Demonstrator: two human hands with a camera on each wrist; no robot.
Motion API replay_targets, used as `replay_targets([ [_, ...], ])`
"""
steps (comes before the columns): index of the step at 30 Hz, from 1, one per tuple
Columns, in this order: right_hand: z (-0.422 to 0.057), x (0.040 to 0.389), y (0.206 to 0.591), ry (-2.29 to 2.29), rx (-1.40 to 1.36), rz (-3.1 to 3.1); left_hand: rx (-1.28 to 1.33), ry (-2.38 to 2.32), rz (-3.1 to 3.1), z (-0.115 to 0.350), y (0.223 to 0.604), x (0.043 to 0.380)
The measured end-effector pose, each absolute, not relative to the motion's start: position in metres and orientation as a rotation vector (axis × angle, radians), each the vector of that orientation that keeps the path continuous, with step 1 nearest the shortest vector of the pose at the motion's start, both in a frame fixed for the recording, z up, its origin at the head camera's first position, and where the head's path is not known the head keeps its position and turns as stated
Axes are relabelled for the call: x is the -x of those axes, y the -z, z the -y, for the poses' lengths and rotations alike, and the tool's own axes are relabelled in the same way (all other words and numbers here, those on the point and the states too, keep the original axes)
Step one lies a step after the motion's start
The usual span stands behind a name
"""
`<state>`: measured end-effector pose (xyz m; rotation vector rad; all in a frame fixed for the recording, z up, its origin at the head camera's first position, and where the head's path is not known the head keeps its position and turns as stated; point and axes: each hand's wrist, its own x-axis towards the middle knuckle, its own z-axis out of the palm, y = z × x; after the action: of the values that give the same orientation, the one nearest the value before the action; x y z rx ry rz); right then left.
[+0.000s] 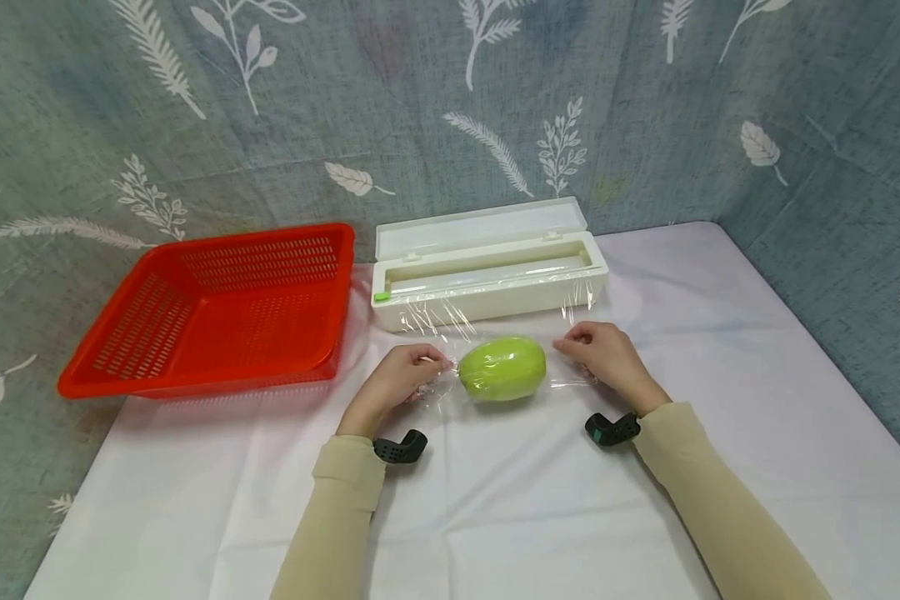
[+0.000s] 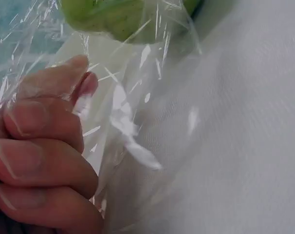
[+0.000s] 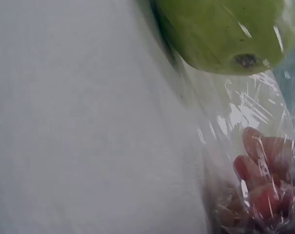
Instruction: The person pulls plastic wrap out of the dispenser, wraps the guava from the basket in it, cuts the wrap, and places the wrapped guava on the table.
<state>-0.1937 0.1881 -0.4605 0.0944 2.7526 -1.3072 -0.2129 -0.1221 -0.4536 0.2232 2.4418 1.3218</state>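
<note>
Beside green fruit [image 1: 502, 369], faint-edged film [image 2: 120, 114] in grip of left hand [image 1: 401, 373] and right hand [image 1: 607, 354]

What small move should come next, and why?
Probably roll the green fruit slightly toward the white box: clear film covers it and seems to run back to that box, while the left grip and right grip hold film beside its two ends.

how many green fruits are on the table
1: the green fruit, under clear film, between the left hand and right hand, in front of the open white box.
</note>
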Motion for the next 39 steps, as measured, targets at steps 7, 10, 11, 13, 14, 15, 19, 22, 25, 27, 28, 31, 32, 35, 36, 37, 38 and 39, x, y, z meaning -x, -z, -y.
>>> replay_targets([
  [7, -0.195, 0.195, 0.458, 1.338, -0.087, -2.659, -0.255, -1.299, -2.402, 0.13, 0.449, 0.211],
  [10, -0.198, 0.195, 0.456, 1.33, -0.051, -2.651, -0.269, -1.312, -2.382, 0.135, 0.445, 0.211],
  [11, -0.198, 0.195, 0.455, 1.328, -0.04, -2.651, -0.278, -1.302, -2.391, 0.138, 0.444, 0.212],
  [13, -0.199, 0.195, 0.454, 1.325, -0.026, -2.644, -0.287, -1.292, -2.397, 0.142, 0.443, 0.213],
  [14, -0.2, 0.195, 0.454, 1.311, -0.013, -2.653, -0.301, -1.28, -2.403, 0.143, 0.442, 0.213],
  [15, -0.201, 0.196, 0.454, 1.299, 0.002, -2.661, -0.309, -1.268, -2.404, 0.145, 0.441, 0.214],
  [19, -0.204, 0.196, 0.452, 1.276, 0.025, -2.665, -0.348, -1.212, -2.417, 0.148, 0.437, 0.212],
  [22, -0.21, 0.195, 0.447, 1.281, 0.063, -2.622, -0.356, -1.163, -2.476, 0.149, 0.43, 0.21],
  [25, -0.218, 0.193, 0.439, 1.303, 0.111, -2.57, -0.394, -1.148, -2.534, 0.147, 0.422, 0.209],
  [27, -0.223, 0.192, 0.435, 1.329, 0.125, -2.539, -0.43, -1.182, -2.579, 0.141, 0.416, 0.207],
  [28, -0.225, 0.192, 0.433, 1.338, 0.124, -2.535, -0.445, -1.217, -2.603, 0.137, 0.413, 0.205],
  [31, -0.229, 0.192, 0.431, 1.365, 0.103, -2.529, -0.568, -1.338, -2.694, 0.117, 0.401, 0.196],
  [32, -0.23, 0.192, 0.431, 1.369, 0.098, -2.532, -0.641, -1.351, -2.729, 0.109, 0.398, 0.192],
  [35, -0.232, 0.193, 0.43, 1.38, 0.08, -2.562, -0.911, -1.275, -2.818, 0.086, 0.393, 0.181],
  [36, -0.232, 0.192, 0.429, 1.391, 0.064, -2.582, -0.992, -1.224, -2.842, 0.08, 0.392, 0.178],
  [37, -0.231, 0.192, 0.428, 1.404, 0.049, -2.611, -1.053, -1.164, -2.872, 0.075, 0.391, 0.174],
  [38, -0.23, 0.191, 0.426, 1.435, 0.032, -2.638, -1.094, -1.11, -2.904, 0.072, 0.391, 0.172],
  [39, -0.229, 0.19, 0.423, 1.467, 0.011, -2.667, -1.115, -1.067, -2.934, 0.07, 0.39, 0.17],
])
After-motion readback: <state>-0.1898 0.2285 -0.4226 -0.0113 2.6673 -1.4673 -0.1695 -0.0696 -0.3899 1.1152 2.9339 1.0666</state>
